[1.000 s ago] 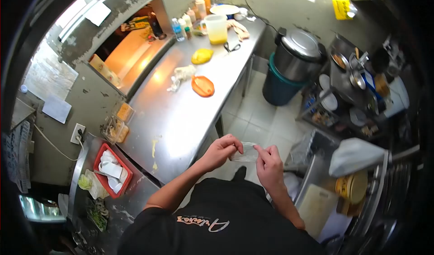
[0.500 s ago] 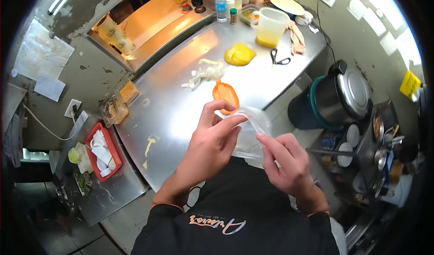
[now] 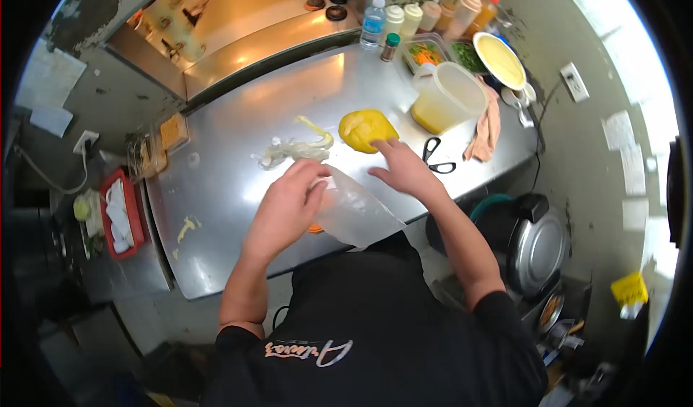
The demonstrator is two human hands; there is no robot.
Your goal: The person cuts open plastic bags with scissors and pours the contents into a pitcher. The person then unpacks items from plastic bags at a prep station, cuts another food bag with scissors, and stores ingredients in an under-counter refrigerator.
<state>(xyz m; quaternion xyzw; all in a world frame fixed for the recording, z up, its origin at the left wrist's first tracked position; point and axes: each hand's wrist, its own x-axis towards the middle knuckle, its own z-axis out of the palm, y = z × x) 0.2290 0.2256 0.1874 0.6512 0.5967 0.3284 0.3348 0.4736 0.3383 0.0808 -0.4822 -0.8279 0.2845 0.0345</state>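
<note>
My left hand [image 3: 287,201] grips the top edge of a clear plastic bag [image 3: 361,212], which hangs over the near edge of the steel table [image 3: 238,118]. Behind the bag and that hand, most of an orange plastic tool [image 3: 315,228] is hidden. My right hand [image 3: 406,170] has its fingers spread, with the fingertips at the near side of a rounded yellow lump [image 3: 368,130]; whether they touch it I cannot tell. Crumpled, smeared clear plastic [image 3: 299,151] lies left of the lump. Black-handled scissors [image 3: 437,158] rest to its right.
Farther back stand a pitcher [image 3: 451,100] with yellow liquid, a water bottle [image 3: 372,23], several squeeze bottles and a yellow-filled bowl [image 3: 499,60]. A pink cloth [image 3: 485,125] lies beside the pitcher. At left is a red basket [image 3: 123,212]; at right, a large lidded pot [image 3: 538,248].
My right hand has let go of the plastic bag and moved forward to the yellow lump. My left hand has kept the bag and shifted left. The view has turned and moved closer to the table.
</note>
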